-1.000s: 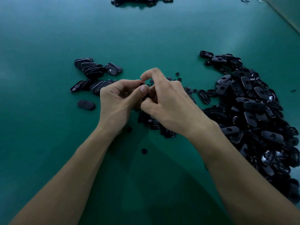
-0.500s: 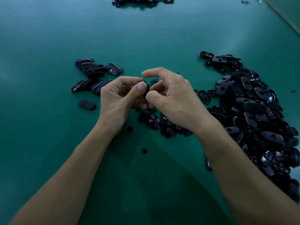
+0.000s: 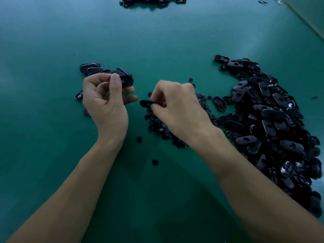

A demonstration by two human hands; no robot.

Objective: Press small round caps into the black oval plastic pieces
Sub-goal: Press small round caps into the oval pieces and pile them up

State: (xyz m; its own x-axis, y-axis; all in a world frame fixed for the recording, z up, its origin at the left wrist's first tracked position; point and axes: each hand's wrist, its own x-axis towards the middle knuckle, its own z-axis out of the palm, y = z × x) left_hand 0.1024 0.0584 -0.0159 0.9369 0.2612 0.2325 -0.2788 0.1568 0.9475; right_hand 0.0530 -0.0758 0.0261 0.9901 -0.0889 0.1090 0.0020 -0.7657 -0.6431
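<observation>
Oval piece (image 3: 145, 103) is in our right hand (image 3: 177, 109), pinched by the fingertips at one end. The other end sticks out left, roughly level, just above the heap of round caps (image 3: 154, 123). We can't see whether its hole has a cap in it.

Change: half a second ago both hands were locked together mid-table on one piece. Now they're apart. Left hand (image 3: 105, 102) has swung out to the small group of ovals (image 3: 91, 68) on the left. Its thumb is against the curled index and the lower fingers are loose. A black oval sits right at its fingertips, but we can't tell if it's held or just part of the group behind.

Our read: that press is done and one cycle has probably closed, with the left hand dropping off a finished piece. The right is already placed over the caps for the next one.

The big pile of ovals (image 3: 271, 120) on the right looks unchanged, so plenty is left. Two stray caps (image 3: 139, 139) lie on the green table (image 3: 157, 41) near the wrists, as before.
</observation>
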